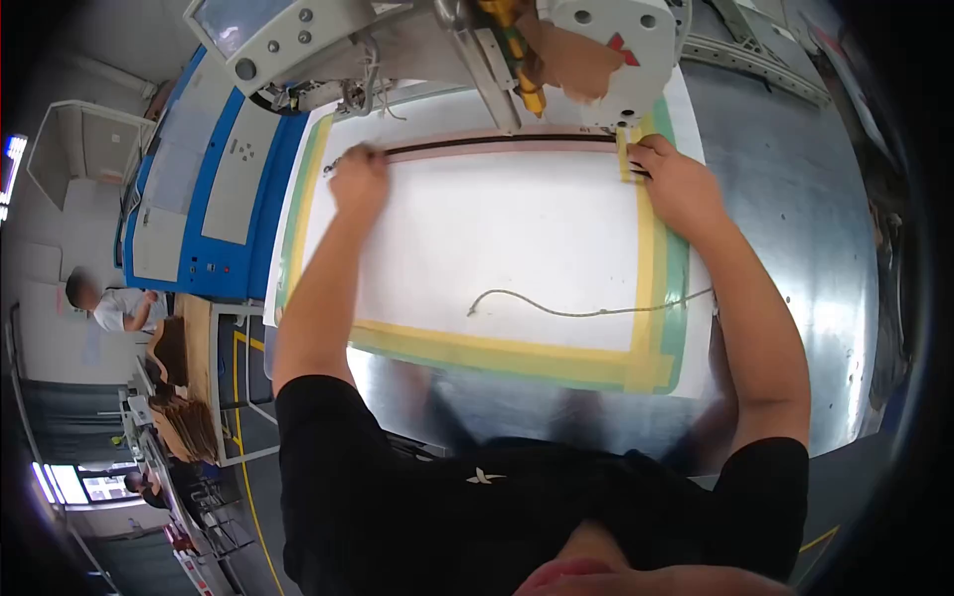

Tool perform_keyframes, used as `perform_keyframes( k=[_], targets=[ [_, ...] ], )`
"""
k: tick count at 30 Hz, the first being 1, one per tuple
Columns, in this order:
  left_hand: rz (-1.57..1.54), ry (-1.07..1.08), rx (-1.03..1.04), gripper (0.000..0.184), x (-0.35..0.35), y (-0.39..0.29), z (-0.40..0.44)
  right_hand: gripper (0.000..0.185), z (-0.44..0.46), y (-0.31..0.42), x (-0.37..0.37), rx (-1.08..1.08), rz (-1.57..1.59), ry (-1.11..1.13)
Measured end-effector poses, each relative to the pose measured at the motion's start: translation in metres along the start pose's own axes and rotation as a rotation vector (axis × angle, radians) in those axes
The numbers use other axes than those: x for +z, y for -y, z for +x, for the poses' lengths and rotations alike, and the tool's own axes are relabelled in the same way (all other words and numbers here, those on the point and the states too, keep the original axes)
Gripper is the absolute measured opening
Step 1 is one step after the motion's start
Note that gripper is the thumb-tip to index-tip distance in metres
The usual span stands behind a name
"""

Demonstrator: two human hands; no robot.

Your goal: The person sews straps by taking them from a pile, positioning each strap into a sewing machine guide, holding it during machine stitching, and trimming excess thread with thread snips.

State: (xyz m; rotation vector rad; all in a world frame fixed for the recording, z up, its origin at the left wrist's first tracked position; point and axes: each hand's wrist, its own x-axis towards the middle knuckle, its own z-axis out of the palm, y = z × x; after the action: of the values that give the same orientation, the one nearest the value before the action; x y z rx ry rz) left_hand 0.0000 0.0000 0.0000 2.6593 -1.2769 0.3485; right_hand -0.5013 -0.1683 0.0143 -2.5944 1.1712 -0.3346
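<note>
A long, narrow dark strip (467, 146) lies along a pinkish band (537, 148) at the far side of a white sheet (497, 228). At its left end is my left hand (360, 182), slightly blurred, fingers curled down and closed on the strip. My right hand (684, 189) is at the other end, beside a piece of yellow tape (625, 159). Its thumb and fingers pinch together around a small dark end, partly hidden. Above the strip hangs the machine head (606, 50), with a brass-coloured nozzle (534, 102) pointing down.
Yellow and green tape (651, 368) edges the sheet. A thin cord (586, 312) lies across its right half. Metal table surface (795, 258) extends to the right. A blue and white machine (224, 169) stands at left; beyond it, a person (124, 306) sits near a wooden bench (197, 348).
</note>
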Motion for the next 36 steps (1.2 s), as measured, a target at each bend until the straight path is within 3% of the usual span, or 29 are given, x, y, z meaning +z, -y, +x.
perform_keyframes(
  k=[2,5,13,16,19,22,24,26,29,36],
  targets=[
    [0.035,0.094,-0.099,0.042,-0.003,0.011,0.012,0.042,0.000,0.004,0.003,0.003,-0.015,-0.018],
    [0.138,0.126,-0.054,0.044,-0.003,0.020,0.024,0.041,-0.003,-0.006,-0.006,-0.027,-0.044,-0.051],
    [-0.057,0.385,-0.140,0.060,0.007,0.043,0.073,0.038,-0.002,-0.017,-0.003,-0.095,-0.033,-0.082],
    [-0.064,0.547,-0.155,0.051,-0.010,0.035,0.077,0.037,-0.002,-0.018,-0.002,-0.094,-0.039,-0.064],
    [-0.465,0.426,-0.152,0.037,-0.018,0.032,0.069,0.035,-0.004,-0.019,-0.006,-0.096,-0.027,-0.048],
    [-0.466,0.307,-0.184,0.027,-0.055,0.012,0.062,0.032,-0.007,-0.022,-0.004,-0.117,-0.017,-0.058],
    [-0.649,0.235,-0.202,0.028,-0.081,0.020,0.061,0.030,-0.007,-0.024,-0.003,-0.139,-0.014,-0.069],
    [-0.840,0.214,-0.224,0.030,-0.119,0.023,0.034,0.030,-0.009,-0.024,-0.004,-0.157,-0.005,-0.077],
    [-0.807,0.285,-0.165,0.036,-0.147,0.045,-0.017,0.035,-0.013,-0.019,-0.010,-0.102,0.019,-0.039],
    [-0.925,0.385,-0.179,0.039,-0.138,0.105,-0.172,0.034,-0.016,-0.005,-0.005,-0.120,0.030,-0.115]
  ],
)
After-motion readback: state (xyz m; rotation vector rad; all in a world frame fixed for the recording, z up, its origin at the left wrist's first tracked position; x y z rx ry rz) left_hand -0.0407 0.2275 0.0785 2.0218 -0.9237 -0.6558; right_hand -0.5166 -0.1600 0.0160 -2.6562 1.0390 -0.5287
